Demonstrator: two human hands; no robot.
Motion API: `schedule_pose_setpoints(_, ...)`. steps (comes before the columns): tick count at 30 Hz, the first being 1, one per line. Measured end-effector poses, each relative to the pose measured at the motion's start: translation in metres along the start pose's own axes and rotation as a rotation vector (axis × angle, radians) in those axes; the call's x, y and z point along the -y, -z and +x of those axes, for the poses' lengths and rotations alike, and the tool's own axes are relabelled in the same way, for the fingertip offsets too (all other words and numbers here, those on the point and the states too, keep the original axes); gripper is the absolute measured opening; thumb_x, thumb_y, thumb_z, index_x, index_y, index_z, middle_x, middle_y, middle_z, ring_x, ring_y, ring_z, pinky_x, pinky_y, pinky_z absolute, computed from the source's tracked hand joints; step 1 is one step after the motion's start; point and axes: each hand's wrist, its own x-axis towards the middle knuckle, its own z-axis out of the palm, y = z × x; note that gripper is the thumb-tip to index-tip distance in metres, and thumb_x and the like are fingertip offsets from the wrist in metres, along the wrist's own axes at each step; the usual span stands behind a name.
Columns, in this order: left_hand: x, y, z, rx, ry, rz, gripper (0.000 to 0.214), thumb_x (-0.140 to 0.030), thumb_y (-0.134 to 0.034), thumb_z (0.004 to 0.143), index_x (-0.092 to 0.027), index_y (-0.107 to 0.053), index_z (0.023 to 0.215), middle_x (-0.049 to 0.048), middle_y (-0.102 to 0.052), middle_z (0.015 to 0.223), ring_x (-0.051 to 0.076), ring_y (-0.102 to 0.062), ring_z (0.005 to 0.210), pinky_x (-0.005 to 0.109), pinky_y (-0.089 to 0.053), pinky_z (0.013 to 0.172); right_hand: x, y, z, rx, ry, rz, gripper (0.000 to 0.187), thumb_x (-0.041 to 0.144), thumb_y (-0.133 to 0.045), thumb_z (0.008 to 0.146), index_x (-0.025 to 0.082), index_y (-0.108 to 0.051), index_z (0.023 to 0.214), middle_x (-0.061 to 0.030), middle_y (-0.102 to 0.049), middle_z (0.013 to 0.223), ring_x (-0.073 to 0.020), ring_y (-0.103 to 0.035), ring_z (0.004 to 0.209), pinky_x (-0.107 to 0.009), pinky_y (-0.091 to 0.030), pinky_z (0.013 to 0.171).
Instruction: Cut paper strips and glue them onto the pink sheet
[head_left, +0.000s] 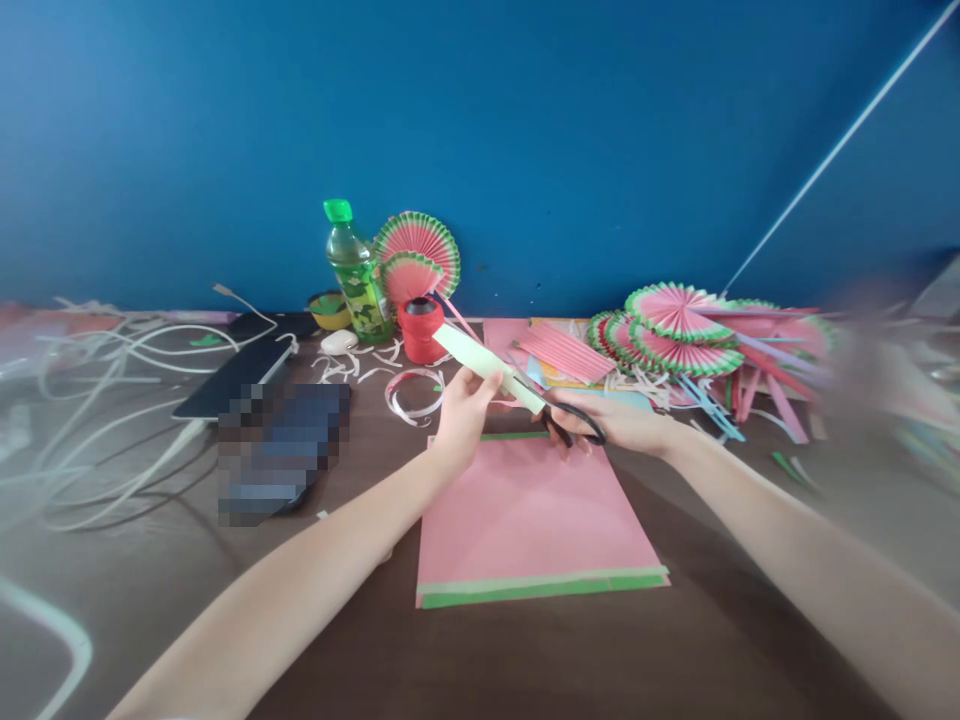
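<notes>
Pinched in my left hand (pixel 465 412) is a pale green paper strip (pixel 469 350), held slanting above the table. My right hand (pixel 611 420) grips black-handled scissors (pixel 577 415), whose blades lie along the strip's near right end. Below both hands a pink paper sheet (pixel 525 520) lies flat, with green and pale green bands along its near edge and a green band at its far edge. Whether the blades are closed on the strip I cannot tell.
Pleated pink-and-green paper fans (pixel 682 320) pile up at the back right. A green-capped bottle (pixel 356 275), a red container (pixel 421 330) and a tape-like ring (pixel 412 395) stand left of centre. A dark phone (pixel 300 440), a tablet (pixel 232 380) and white cables (pixel 150 470) lie left.
</notes>
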Motion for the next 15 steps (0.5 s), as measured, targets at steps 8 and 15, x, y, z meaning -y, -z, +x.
schedule_pose_setpoints(8, 0.0027, -0.0025, -0.0047, 0.073, 0.064, 0.043, 0.024, -0.034, -0.063, 0.068, -0.014, -0.055, 0.08, 0.0003, -0.061, 0.07, 0.01, -0.058, 0.056, 0.022, -0.048, 0.053, -0.0021, -0.0032, 0.004, -0.057, -0.007, 0.033, 0.038, 0.055, -0.054, 0.073, 0.019, -0.042, 0.08, 0.0048, -0.044, 0.061, -0.008, -0.044, 0.053, -0.02, -0.036, 0.044)
schedule_pose_setpoints(15, 0.0068, 0.0003, -0.0035, 0.078, 0.051, 0.051, 0.024, -0.034, -0.063, 0.068, -0.013, -0.055, 0.078, 0.0, -0.06, 0.067, 0.01, -0.057, 0.055, 0.022, -0.049, 0.053, -0.0069, -0.0053, 0.0067, -0.071, -0.003, 0.061, 0.039, 0.054, -0.055, 0.072, 0.018, -0.044, 0.081, 0.0062, -0.04, 0.058, -0.008, -0.042, 0.051, -0.021, -0.037, 0.046)
